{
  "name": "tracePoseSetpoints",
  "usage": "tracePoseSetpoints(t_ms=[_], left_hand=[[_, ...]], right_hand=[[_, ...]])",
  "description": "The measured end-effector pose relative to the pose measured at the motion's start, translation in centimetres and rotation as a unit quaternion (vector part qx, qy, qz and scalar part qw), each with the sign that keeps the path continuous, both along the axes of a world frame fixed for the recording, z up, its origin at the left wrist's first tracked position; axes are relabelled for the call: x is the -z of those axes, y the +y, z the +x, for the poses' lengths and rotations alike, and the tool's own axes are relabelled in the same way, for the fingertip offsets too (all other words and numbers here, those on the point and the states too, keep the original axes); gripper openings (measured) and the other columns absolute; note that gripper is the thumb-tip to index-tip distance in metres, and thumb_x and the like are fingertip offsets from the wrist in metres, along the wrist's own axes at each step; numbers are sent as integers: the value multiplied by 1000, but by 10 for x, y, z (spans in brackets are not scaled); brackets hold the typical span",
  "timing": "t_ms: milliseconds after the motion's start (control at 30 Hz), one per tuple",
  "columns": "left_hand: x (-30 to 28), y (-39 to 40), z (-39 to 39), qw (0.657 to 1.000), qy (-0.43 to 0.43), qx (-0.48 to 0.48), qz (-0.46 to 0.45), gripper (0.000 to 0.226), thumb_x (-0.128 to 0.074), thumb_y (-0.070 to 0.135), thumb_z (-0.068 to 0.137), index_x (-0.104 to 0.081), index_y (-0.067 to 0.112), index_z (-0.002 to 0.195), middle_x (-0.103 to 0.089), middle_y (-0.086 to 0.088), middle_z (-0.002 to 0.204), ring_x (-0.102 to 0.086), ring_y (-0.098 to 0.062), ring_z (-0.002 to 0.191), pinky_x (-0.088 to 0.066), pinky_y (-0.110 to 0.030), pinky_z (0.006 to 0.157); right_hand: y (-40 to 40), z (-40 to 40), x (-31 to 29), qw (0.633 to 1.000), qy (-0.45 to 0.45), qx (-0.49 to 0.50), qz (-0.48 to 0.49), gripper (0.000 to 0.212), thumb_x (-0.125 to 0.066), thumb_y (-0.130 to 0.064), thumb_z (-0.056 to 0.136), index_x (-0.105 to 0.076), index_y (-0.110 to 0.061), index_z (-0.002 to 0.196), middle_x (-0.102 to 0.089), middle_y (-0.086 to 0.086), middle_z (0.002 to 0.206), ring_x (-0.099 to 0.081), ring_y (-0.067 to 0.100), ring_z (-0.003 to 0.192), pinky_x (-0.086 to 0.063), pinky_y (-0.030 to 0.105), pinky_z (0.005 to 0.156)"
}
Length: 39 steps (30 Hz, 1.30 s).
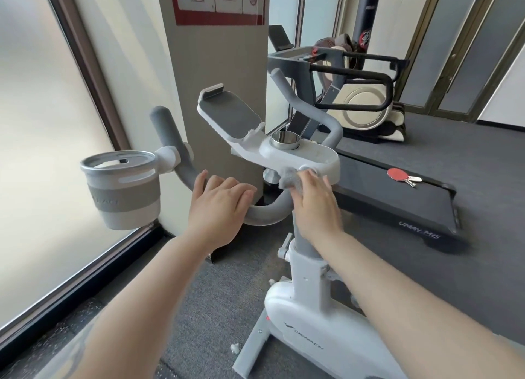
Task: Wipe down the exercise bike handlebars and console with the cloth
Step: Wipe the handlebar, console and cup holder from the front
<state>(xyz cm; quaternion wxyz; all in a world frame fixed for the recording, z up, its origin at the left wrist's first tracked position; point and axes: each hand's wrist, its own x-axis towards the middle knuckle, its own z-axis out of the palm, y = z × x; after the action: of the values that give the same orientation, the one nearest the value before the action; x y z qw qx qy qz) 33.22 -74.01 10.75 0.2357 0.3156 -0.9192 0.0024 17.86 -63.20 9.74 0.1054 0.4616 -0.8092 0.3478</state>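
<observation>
A white exercise bike stands before me with grey padded handlebars (264, 215) curving up left and right. Its white console (312, 154) carries a metal knob (285, 140) and a grey tablet holder (227, 114). My right hand (315, 202) presses a grey cloth (289, 176) against the console's near front edge. My left hand (218, 205) lies flat over the left part of the handlebar, fingers together, gripping it.
A grey cup holder (125, 188) hangs off the left handlebar by the window. A beige pillar (216, 51) rises right behind the bike. A black treadmill (397, 196) with a red paddle (397, 174) lies to the right, more gym gear behind it.
</observation>
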Motion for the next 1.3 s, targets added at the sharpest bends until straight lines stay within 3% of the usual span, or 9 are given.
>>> tracePoseSetpoints(t_ms=[133, 267, 467, 533, 633, 733, 867, 1067, 1300], left_hand=[[0, 0, 0, 1000, 25, 7, 11, 49, -12, 40, 95, -57, 42, 114, -53, 17, 93, -44, -16, 103, -5, -37, 110], [-1, 0, 1, 1000, 8, 19, 22, 50, -10, 42, 94, -56, 43, 113, -53, 15, 94, -41, -15, 105, -1, -35, 109], [-2, 7, -3, 999, 15, -15, 38, 49, -13, 47, 93, -58, 42, 112, -54, 17, 111, -40, -14, 113, 2, -36, 112], [-3, 9, -4, 999, 9, -32, 35, 44, -19, 44, 96, -61, 41, 109, -54, 19, 116, -40, -13, 115, 1, -39, 114], [-6, 13, -11, 997, -23, -60, 43, 36, -28, 40, 96, -64, 41, 102, -55, 20, 120, -36, -12, 122, 5, -43, 113], [-8, 25, -29, 992, -86, -25, 85, 44, -21, 41, 97, -65, 37, 102, -54, 22, 126, -32, -10, 130, 20, -41, 107], [-7, 29, -38, 989, -99, -3, 109, 54, -12, 48, 98, -64, 35, 105, -57, 24, 123, -36, -3, 130, 6, -34, 113], [-5, 33, -28, 998, -36, 17, 48, 62, -4, 54, 93, -62, 38, 106, -58, 27, 119, -42, 1, 120, -10, -17, 99], [-22, -9, -23, 990, 30, -93, 106, 51, -22, 51, 97, -66, 25, 103, -69, 2, 104, -52, -23, 101, -22, -25, 80]], right_hand=[[1, 67, 26, 997, 33, -55, -50, 27, -46, -18, 95, -53, -8, 118, -53, 11, 135, -40, 29, 134, -31, 43, 113], [9, 11, 7, 986, 90, -141, 23, 31, -47, -25, 96, -56, -10, 122, -57, 9, 132, -47, 30, 127, -30, 37, 110], [-10, -1, 19, 995, -63, -61, -37, 35, -48, -18, 98, -51, -10, 132, -41, 3, 148, -24, 17, 143, -11, 28, 118], [4, 15, 29, 990, -32, -132, -44, 33, -48, -20, 95, -54, -13, 127, -45, -2, 145, -27, 14, 141, -6, 15, 114], [13, -27, 6, 966, 64, -247, 41, 34, -47, -22, 93, -54, -18, 126, -50, -1, 140, -36, 19, 132, -21, 28, 112], [-9, -69, -13, 981, 39, -173, 81, 32, -47, -17, 98, -52, -14, 129, -48, 5, 143, -34, 23, 135, -12, 29, 113], [-14, -20, 18, 992, -60, -102, -37, 32, -52, -13, 92, -57, -12, 123, -49, 6, 142, -31, 19, 139, -12, 28, 117], [-7, -83, 0, 949, 144, -271, 65, 33, -50, -14, 91, -57, -15, 123, -55, 2, 137, -37, 17, 138, -12, 37, 119], [-3, -7, 36, 973, -95, -160, -135, 32, -47, -10, 91, -58, -11, 121, -48, 4, 141, -32, 23, 139, -22, 38, 117]])
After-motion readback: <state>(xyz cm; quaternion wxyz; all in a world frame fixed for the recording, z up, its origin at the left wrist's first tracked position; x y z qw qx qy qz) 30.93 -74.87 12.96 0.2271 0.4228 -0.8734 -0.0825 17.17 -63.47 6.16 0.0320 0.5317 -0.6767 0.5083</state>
